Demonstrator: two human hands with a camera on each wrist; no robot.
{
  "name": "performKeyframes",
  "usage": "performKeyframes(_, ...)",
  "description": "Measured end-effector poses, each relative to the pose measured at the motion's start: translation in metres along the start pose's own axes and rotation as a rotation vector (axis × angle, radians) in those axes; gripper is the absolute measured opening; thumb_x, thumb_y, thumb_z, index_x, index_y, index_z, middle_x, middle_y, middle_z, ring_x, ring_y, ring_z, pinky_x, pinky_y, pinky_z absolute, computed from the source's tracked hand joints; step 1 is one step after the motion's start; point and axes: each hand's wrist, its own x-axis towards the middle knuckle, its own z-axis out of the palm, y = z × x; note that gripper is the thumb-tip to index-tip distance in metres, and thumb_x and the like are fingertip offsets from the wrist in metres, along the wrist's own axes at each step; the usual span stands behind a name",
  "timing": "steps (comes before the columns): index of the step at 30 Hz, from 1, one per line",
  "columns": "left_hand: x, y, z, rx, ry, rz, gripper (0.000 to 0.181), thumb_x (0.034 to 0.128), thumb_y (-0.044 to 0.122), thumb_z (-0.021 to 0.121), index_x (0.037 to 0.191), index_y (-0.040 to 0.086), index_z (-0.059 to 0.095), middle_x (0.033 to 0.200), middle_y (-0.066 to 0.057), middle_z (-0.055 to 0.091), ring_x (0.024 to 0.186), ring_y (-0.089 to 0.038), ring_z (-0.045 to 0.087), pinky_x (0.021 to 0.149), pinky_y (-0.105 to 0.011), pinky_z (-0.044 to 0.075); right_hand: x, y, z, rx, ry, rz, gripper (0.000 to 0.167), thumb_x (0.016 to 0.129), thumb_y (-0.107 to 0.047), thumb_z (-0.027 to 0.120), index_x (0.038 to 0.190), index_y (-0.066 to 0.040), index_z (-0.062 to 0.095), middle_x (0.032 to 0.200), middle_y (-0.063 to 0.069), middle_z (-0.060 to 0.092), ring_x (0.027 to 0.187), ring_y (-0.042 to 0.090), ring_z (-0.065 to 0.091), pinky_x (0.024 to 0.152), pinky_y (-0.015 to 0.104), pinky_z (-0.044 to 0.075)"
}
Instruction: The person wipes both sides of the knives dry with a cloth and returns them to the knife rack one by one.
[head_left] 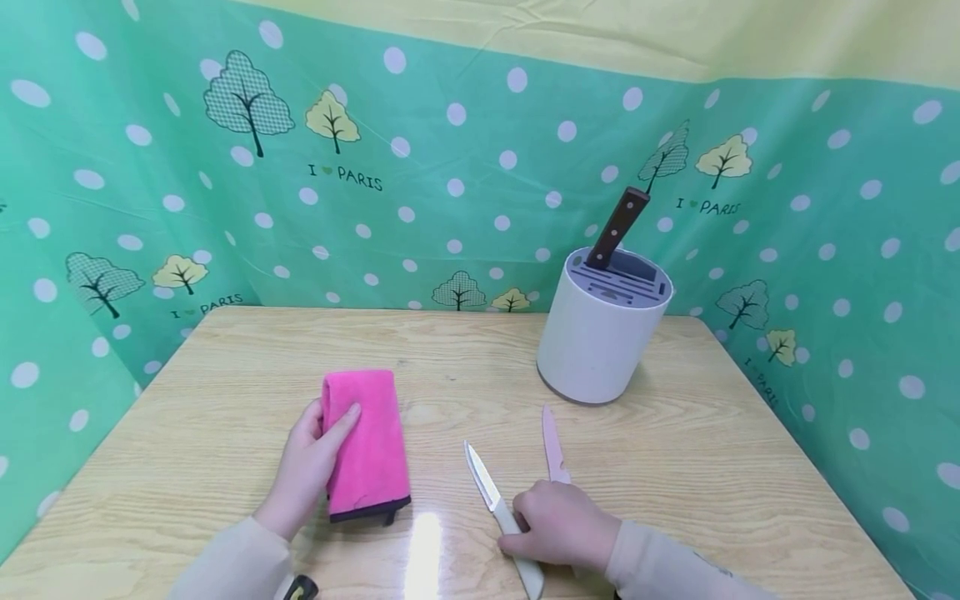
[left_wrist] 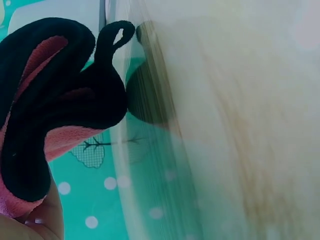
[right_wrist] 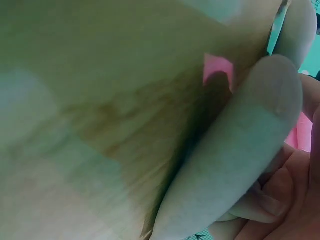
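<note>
The white-handled knife is on the near part of the desk, right of its middle, with the blade tip directed away from the person and slightly to the left. The right hand lies over its handle; the grip there is narrow, with the thumb and the forefinger closed about this handle. Just to the right is a pink-bladed knife, also pointing away, whose rear part goes under the same hand; I cannot tell whether the other fingers hold it. In the right wrist view, a pale handle appears very near, beside curled fingers, but I cannot say to which knife it belongs.

The left hand holds a folded pink cloth by its left side, the thumb on the upper face and the fingers around the edge. The cloth has a black border at the near end, and the left wrist view shows its thick folds and a small black loop.

Farther back, on the right, stands a white knife block with slots in its top, and one brown-handled knife is inserted in it. Behind the desk hangs a green dotted curtain with printed trees.
</note>
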Motion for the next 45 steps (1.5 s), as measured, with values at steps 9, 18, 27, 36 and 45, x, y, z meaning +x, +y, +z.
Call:
performKeyframes(9,-0.003,0.007,0.005,0.016,0.000,0.013,0.049,0.1018,0.039,0.054,0.140,0.011,0.040,0.099,0.005,0.063,0.081,-0.010,0.065,0.072,-0.030,0.057,0.001,0.003,-0.001,0.204,-0.004,0.081,0.030,0.077,-0.030,0.068,0.060,-0.021,0.045,0.050,-0.014,0.036,0.045,0.001,0.034,0.041,0.019,0.029)
performKeyframes(18,-0.007,0.012,0.011,0.096,0.002,0.116,0.043,0.1007,0.033,0.058,0.135,0.010,0.046,0.105,-0.009,0.066,0.076,-0.012,0.067,0.067,-0.030,0.058,0.003,0.003,-0.008,0.313,0.100,0.091,0.019,0.079,-0.023,0.066,0.067,-0.017,0.053,0.049,-0.013,0.037,0.043,0.000,0.033,0.039,0.017,0.028)
performKeyframes(27,-0.011,0.016,0.018,0.322,0.044,0.305,0.037,0.0999,0.027,0.060,0.132,0.010,0.051,0.119,-0.012,0.067,0.088,-0.014,0.066,0.074,-0.022,0.056,0.002,-0.003,-0.016,0.330,0.163,0.117,0.020,0.082,-0.024,0.066,0.069,-0.018,0.052,0.049,-0.014,0.038,0.045,0.000,0.035,0.040,0.017,0.031)
performKeyframes(36,-0.012,0.017,0.023,0.562,0.112,0.637,0.038,0.0892,0.001,0.066,0.127,0.004,0.059,0.090,-0.006,0.068,0.071,-0.010,0.056,0.064,-0.029,0.052,0.002,-0.007,-0.027,0.290,0.204,0.072,0.023,0.083,-0.025,0.067,0.069,-0.017,0.051,0.049,-0.014,0.040,0.046,-0.001,0.037,0.040,0.018,0.033)
performKeyframes(45,-0.002,0.026,0.025,0.798,0.206,1.068,0.040,0.0806,0.000,0.067,0.120,0.003,0.063,0.103,-0.010,0.072,0.091,-0.025,0.069,0.070,-0.042,0.061,0.003,-0.007,-0.031,0.302,0.208,0.024,0.020,0.084,-0.026,0.068,0.072,-0.016,0.055,0.048,-0.017,0.037,0.044,-0.003,0.031,0.040,0.016,0.028)
